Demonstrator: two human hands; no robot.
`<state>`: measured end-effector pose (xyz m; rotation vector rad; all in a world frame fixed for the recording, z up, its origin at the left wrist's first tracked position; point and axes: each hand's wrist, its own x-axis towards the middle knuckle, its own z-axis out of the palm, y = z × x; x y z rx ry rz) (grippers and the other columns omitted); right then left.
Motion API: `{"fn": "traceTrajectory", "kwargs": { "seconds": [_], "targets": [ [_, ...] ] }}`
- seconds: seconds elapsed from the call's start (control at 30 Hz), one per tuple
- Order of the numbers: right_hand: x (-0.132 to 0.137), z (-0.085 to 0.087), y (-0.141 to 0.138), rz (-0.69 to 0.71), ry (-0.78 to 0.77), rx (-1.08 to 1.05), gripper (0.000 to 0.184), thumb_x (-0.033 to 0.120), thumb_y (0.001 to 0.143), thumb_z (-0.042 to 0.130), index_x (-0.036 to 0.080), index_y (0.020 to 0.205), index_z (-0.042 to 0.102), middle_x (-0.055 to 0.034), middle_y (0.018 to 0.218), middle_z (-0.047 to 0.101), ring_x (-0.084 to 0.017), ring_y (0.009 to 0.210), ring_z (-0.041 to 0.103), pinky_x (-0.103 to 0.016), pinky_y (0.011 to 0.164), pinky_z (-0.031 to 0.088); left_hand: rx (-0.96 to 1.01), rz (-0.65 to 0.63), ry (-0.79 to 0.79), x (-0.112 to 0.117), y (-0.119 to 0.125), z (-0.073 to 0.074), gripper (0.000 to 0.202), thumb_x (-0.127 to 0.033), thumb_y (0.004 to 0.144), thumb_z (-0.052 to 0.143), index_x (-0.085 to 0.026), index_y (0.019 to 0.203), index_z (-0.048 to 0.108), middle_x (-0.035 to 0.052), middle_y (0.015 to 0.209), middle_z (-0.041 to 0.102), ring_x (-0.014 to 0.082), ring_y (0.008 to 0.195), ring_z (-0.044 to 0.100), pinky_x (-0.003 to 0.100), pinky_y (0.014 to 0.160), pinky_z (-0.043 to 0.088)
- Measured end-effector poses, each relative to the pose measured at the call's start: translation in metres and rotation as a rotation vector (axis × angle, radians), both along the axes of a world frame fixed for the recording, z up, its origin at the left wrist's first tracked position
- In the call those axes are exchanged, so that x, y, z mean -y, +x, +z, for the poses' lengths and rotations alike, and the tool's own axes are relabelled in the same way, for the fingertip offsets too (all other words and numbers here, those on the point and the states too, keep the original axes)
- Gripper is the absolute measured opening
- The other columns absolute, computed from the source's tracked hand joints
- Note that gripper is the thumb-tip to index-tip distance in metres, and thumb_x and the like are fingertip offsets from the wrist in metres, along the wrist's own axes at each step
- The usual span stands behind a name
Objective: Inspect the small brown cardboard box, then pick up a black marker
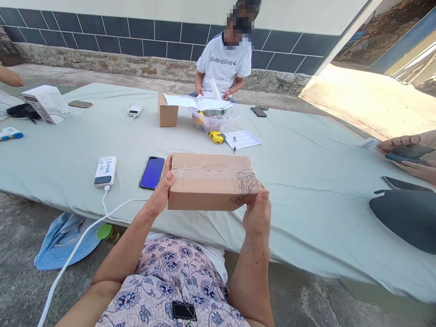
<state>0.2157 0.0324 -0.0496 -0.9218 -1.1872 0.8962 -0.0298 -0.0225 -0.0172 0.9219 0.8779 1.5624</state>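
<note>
I hold a taped brown cardboard box [211,181] with a scribble on its right end, lifted just above the pale green sheet [306,181]. My left hand [160,193] grips its left end, thumb on the near face. My right hand [257,211] grips the lower right corner, fingers wrapped under it. A phone with a blue screen [152,172] lies just left of the box, and a white power bank [105,171] with a white cable [102,218] lies further left.
Across the sheet a person in a white T-shirt [225,63] handles papers over a clear tub [214,119]. Near them are a small brown box [167,110], a yellow tape measure [216,137] and a sheet with a pen [242,139]. Another person's hands [408,156] hold a phone at right.
</note>
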Motion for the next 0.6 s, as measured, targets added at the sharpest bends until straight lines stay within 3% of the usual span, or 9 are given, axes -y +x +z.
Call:
{"fn": "traceTrajectory", "kwargs": {
  "seconds": [0.13, 0.27, 0.37, 0.6],
  "targets": [
    [-0.002, -0.002, 0.000, -0.022, -0.021, 0.023, 0.075, 0.083, 0.091, 0.044, 0.021, 0.126, 0.069, -0.0137, 0.130, 0.071, -0.032, 0.131, 0.062, -0.049, 0.107, 0.050, -0.061, 0.014, 0.037, 0.002, -0.004, -0.001, 0.088, -0.074, 0.085, 0.067, -0.042, 0.160, 0.034, 0.0009, 0.166, 0.041, 0.0278, 0.159, 0.028, 0.040, 0.125, 0.034],
    [-0.001, 0.001, 0.001, -0.032, -0.036, -0.003, 0.079, 0.084, 0.090, 0.045, 0.020, 0.129, 0.069, -0.0143, 0.130, 0.071, -0.032, 0.126, 0.064, -0.048, 0.103, 0.052, -0.138, -0.071, 0.083, 0.007, -0.004, 0.004, 0.098, -0.078, 0.084, 0.065, -0.041, 0.164, 0.025, 0.0017, 0.172, 0.030, 0.0294, 0.161, 0.021, 0.042, 0.131, 0.023],
    [-0.001, 0.002, 0.002, -0.043, -0.045, -0.011, 0.082, 0.085, 0.089, 0.045, 0.020, 0.132, 0.067, -0.0146, 0.131, 0.070, -0.032, 0.126, 0.063, -0.047, 0.102, 0.052, -0.149, -0.100, 0.092, 0.010, -0.003, 0.007, 0.102, -0.079, 0.080, 0.068, -0.040, 0.164, 0.026, 0.0041, 0.171, 0.032, 0.0323, 0.161, 0.022, 0.046, 0.130, 0.024],
    [-0.008, -0.009, 0.006, -0.009, -0.147, -0.003, 0.085, 0.089, 0.087, 0.043, 0.019, 0.128, 0.070, -0.0146, 0.123, 0.073, -0.031, 0.117, 0.068, -0.045, 0.094, 0.056, -0.349, -0.002, 0.133, 0.008, -0.008, 0.008, 0.102, -0.055, 0.071, 0.090, -0.038, 0.158, 0.041, 0.0036, 0.173, 0.026, 0.0380, 0.162, 0.014, 0.051, 0.132, 0.020]
  ]
}}
